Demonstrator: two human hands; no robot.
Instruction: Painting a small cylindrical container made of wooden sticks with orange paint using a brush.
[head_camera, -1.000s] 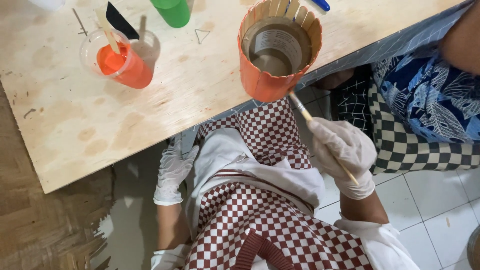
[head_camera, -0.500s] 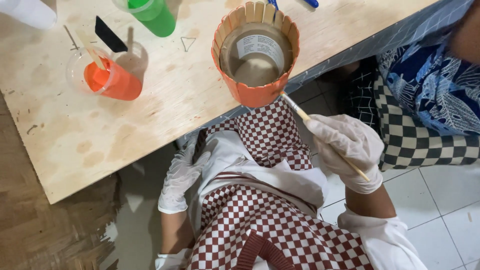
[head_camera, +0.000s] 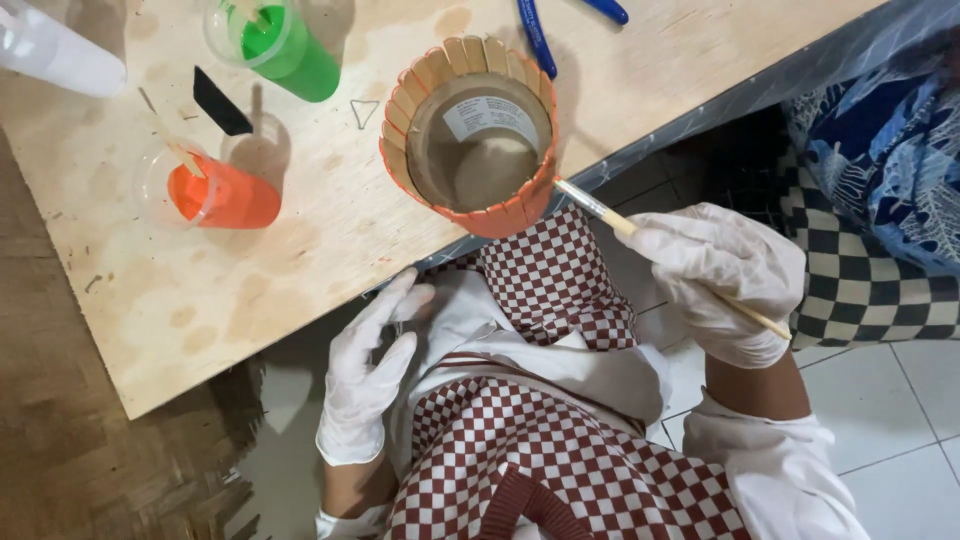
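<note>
Our right hand, in a white glove, is curled around a thin wooden paintbrush, held level with its tip touching the orange outer wall of the stick-clad cup near the rim. That cup stands at the front edge of the plywood counter, its wall made of flat wooden sticks — orange on the side facing us. Our left hand, also gloved, grips nothing; its fingers are spread loosely against the counter's edge, over our checked apron.

Compared with half a second ago, the view has slid so the cup and counter sit further right and lower, and the brush tip stays at the same spot on the cup wall.

Inside the cup a pale rectangular label lies on the inner wall. To the left stand a clear cup of orange paint and a cup of green paint; blue-handled scissors lie behind.
</note>
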